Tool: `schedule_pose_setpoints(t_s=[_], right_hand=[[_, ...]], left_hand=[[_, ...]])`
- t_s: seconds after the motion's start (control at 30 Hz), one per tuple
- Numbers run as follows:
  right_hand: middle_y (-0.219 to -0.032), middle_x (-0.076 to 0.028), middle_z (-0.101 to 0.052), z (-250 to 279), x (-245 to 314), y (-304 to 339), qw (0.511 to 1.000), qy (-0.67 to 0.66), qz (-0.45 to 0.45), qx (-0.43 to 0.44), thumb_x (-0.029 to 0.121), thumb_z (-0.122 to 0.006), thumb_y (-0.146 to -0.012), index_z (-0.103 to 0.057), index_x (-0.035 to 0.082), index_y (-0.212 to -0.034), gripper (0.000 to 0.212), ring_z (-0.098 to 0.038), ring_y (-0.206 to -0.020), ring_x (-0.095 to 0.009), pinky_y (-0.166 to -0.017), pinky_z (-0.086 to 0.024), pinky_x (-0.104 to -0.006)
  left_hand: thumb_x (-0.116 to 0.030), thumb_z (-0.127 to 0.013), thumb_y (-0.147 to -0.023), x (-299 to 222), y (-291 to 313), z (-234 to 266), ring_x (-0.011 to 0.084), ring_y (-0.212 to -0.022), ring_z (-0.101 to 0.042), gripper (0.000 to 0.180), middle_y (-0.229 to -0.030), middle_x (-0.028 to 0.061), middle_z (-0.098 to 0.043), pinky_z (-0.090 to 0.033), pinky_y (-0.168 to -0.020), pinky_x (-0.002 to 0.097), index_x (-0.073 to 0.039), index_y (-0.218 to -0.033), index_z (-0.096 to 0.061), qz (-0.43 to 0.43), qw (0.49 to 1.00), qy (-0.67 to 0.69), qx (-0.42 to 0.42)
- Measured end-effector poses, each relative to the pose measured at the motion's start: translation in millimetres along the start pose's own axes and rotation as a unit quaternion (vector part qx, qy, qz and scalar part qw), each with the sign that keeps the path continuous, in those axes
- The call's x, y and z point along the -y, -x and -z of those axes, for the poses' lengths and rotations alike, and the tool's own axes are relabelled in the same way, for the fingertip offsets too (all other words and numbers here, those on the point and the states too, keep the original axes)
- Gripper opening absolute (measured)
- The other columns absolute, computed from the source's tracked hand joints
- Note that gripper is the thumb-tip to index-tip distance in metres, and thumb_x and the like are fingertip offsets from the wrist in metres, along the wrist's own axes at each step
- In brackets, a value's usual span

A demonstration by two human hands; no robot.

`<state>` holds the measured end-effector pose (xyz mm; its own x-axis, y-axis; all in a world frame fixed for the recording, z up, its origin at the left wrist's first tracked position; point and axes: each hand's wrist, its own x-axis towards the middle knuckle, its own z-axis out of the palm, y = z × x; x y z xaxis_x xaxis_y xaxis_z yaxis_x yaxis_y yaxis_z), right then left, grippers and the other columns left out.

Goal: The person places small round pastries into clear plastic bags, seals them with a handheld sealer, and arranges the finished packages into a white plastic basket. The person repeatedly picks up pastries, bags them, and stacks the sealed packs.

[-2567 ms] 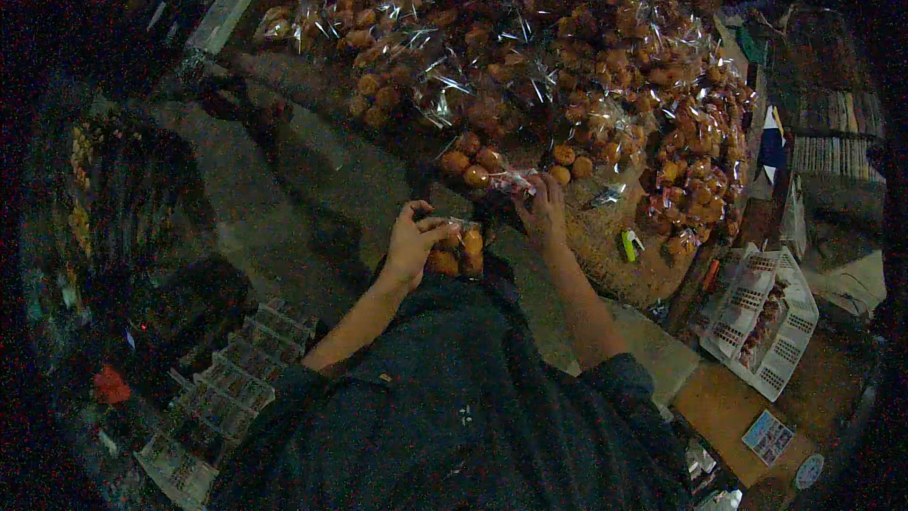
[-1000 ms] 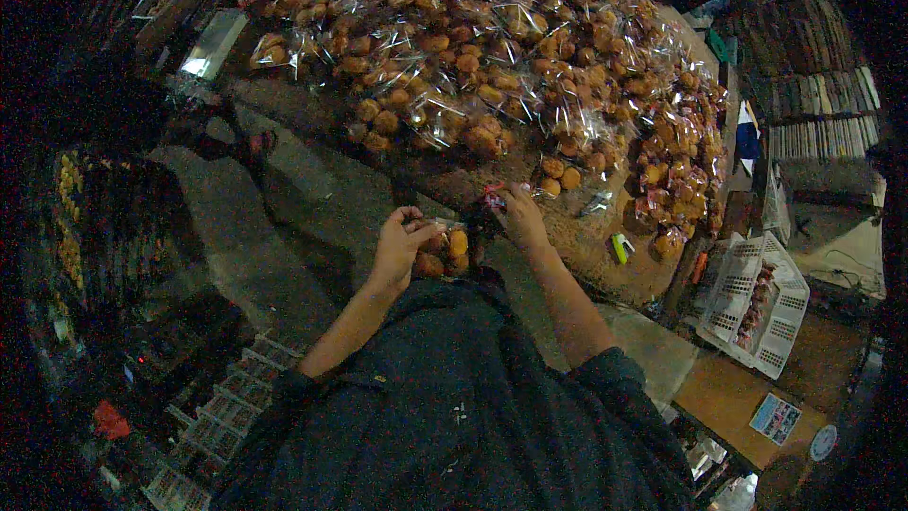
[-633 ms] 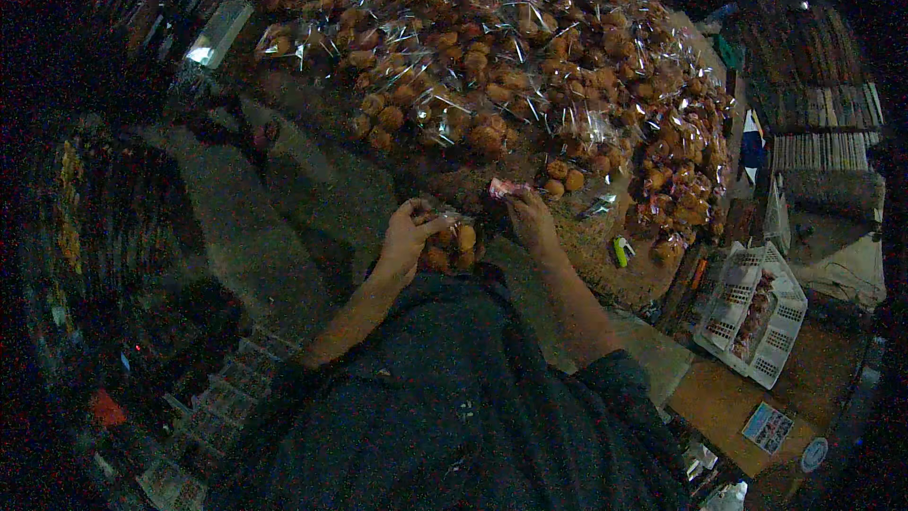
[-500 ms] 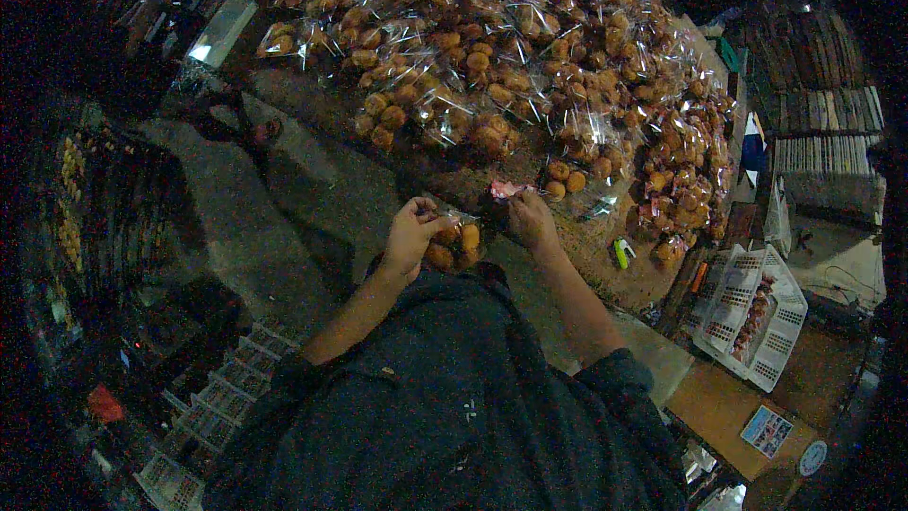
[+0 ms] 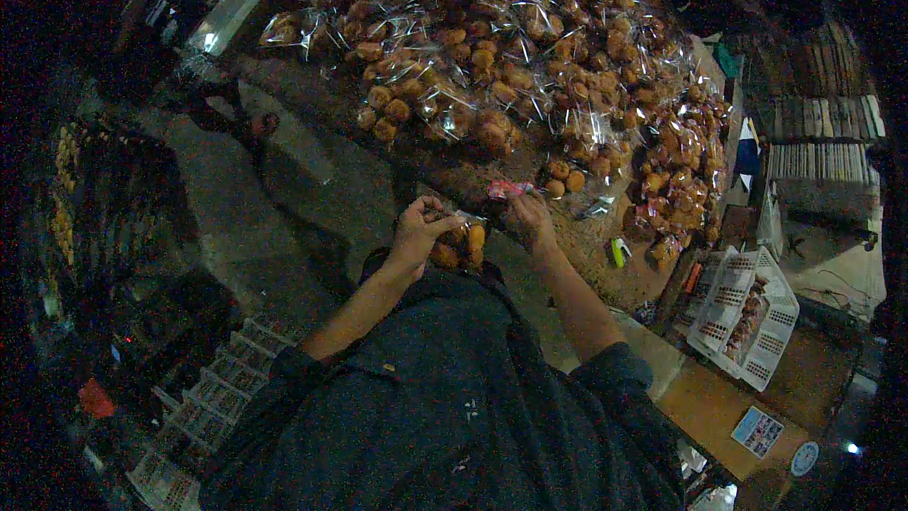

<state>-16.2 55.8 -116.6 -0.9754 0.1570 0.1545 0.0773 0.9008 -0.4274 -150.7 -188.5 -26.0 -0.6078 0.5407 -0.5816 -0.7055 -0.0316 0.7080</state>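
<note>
My left hand [image 5: 419, 234] pinches the gathered top of a clear plastic bag [image 5: 459, 246] with several round golden-brown buns in it. The bag hangs close in front of my dark shirt. To its right my right hand [image 5: 528, 220] is closed on a small pink-and-white piece [image 5: 508, 190], which sticks out past the fingers; it looks like a label or wrapper, though its exact kind is unclear. A gap separates the two hands. Ahead of them a large heap of bagged buns [image 5: 492, 66] covers the table.
On the table to the right lies a lime-green and white hand tool [image 5: 619, 252], perhaps a stapler. Beyond it a white perforated basket [image 5: 742, 322] stands on a wooden surface [image 5: 700, 412]. Stacked crates [image 5: 823, 123] rise at far right; white racks [image 5: 213, 397] stand at lower left.
Both hands keep their grips and have hardly moved. The view has shifted slightly, and the pink-and-white piece has turned a little in my right fingers.
</note>
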Motion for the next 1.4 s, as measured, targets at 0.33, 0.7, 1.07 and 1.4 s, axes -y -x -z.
schedule_pose_setpoints(t_s=[0.33, 0.7, 1.07, 1.4], right_hand=[[-0.108, -0.014, -0.068, 7, -9, -17, 0.999, -0.005, -0.011, 0.048, 0.008, -0.077, -0.079, -0.074, 0.005, -0.101, 0.022, -0.063, -0.106, -0.035, -0.090, -0.051, -0.0447], [-0.113, -0.017, -0.065, 24, 39, -22, 0.982, 0.029, -0.147, -0.116, 0.009, -0.079, -0.080, -0.068, 0.005, -0.112, 0.034, -0.060, -0.108, -0.039, -0.091, -0.049, -0.0486], [-0.124, -0.009, -0.064, 13, 12, -20, 0.975, 0.102, -0.184, 0.076, 0.012, -0.076, -0.083, -0.076, 0.013, -0.105, 0.023, -0.058, -0.115, -0.035, -0.097, -0.049, -0.0456], [-0.109, -0.013, -0.073, 66, 112, -21, 0.967, -0.153, -0.174, -0.107, 0.008, -0.069, -0.093, -0.071, 0.006, -0.118, 0.025, -0.070, -0.101, -0.027, -0.090, -0.054, -0.0373]], left_hand=[[-0.002, -0.081, -0.083, 4, 3, 13, 0.0171, -0.082, -0.069, 0.029, -0.092, 0.0072, -0.071, -0.056, -0.074, 0.0308, -0.006, -0.100, -0.058, 0.045, 0.997, 0.057, 0.027], [-0.003, -0.077, -0.087, 2, 10, 11, 0.0175, -0.087, -0.070, 0.025, -0.095, 0.0109, -0.074, -0.056, -0.074, 0.0308, -0.007, -0.100, -0.055, 0.071, 0.996, 0.009, 0.043], [-0.010, -0.077, -0.089, 9, 7, 2, 0.0203, -0.076, -0.070, 0.026, -0.097, 0.0089, -0.069, -0.061, -0.051, 0.0368, -0.006, -0.107, -0.058, 0.057, 0.996, -0.010, 0.071], [-0.002, -0.079, -0.083, -1, 9, -8, 0.0167, -0.089, -0.068, 0.025, -0.089, 0.0055, -0.069, -0.054, -0.078, 0.0312, -0.007, -0.099, -0.060, 0.086, 0.995, -0.012, 0.044]])
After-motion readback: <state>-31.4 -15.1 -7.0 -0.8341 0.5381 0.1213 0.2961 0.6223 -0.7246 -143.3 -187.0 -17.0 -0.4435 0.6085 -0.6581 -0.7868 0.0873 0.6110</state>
